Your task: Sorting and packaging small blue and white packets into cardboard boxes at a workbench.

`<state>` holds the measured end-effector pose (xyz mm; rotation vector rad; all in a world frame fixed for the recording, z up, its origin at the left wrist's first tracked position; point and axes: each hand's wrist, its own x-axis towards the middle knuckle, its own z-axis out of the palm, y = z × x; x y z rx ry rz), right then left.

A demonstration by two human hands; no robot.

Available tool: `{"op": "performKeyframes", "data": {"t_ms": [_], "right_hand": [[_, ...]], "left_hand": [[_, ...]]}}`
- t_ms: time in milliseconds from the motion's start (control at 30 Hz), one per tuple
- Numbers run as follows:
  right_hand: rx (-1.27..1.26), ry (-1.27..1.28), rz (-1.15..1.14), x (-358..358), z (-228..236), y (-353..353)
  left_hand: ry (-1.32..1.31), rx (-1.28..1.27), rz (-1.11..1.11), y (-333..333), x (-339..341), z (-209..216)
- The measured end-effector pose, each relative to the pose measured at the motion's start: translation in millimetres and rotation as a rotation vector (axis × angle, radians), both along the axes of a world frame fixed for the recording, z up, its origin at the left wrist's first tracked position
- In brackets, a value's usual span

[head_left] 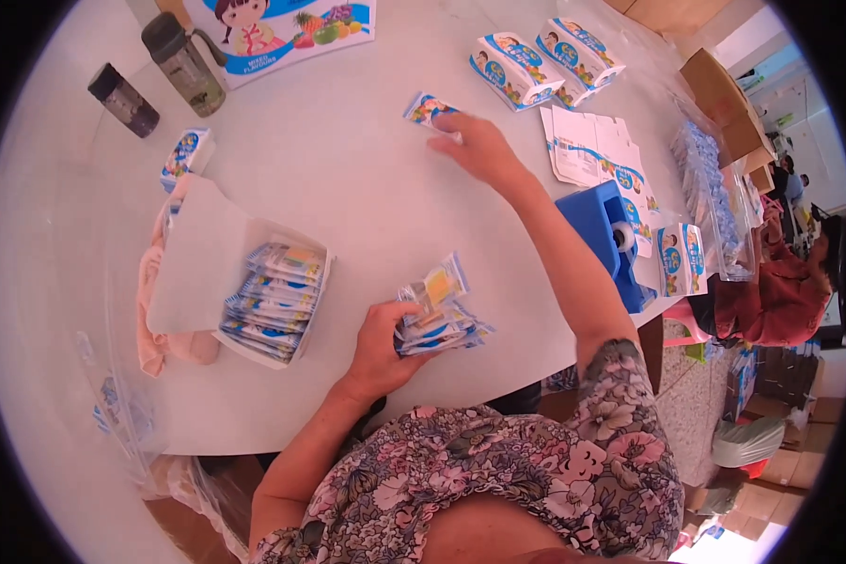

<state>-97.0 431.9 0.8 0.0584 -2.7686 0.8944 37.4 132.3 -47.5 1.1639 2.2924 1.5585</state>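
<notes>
My left hand is closed round a bunch of small wrapped packets near the table's front edge; a yellowish content shows through the top one. Farther out, my right arm is stretched across the table. The fingers of my right hand are closed on one end of a single blue-and-white packet. Left of my left hand stands an open white carton with its lid flap folded out to the left. Several similar packets are lined up in a row inside it.
Two bottles and a large printed box stand at the far left. Small printed cartons, flat cartons and a blue tape dispenser are at the right. Beyond the table's right edge sits a person in red.
</notes>
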Motion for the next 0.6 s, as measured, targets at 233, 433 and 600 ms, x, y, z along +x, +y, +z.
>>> {"op": "performKeyframes", "data": {"t_ms": [233, 433, 600], "right_hand": [[0.567, 0.219, -0.083, -9.1, -55.0, 7.6], [-0.121, -0.108, 0.226, 75.5, -0.2, -45.6], [-0.284, -0.122, 0.454, 135.5, 5.8, -61.6]], "left_hand": [[-0.011, -0.047, 0.003, 2.7, -6.2, 10.1], [-0.046, 0.004, 0.007, -3.9, -3.8, 4.5], [-0.095, 0.07, 0.013, 0.4, -8.7, 7.9]]}}
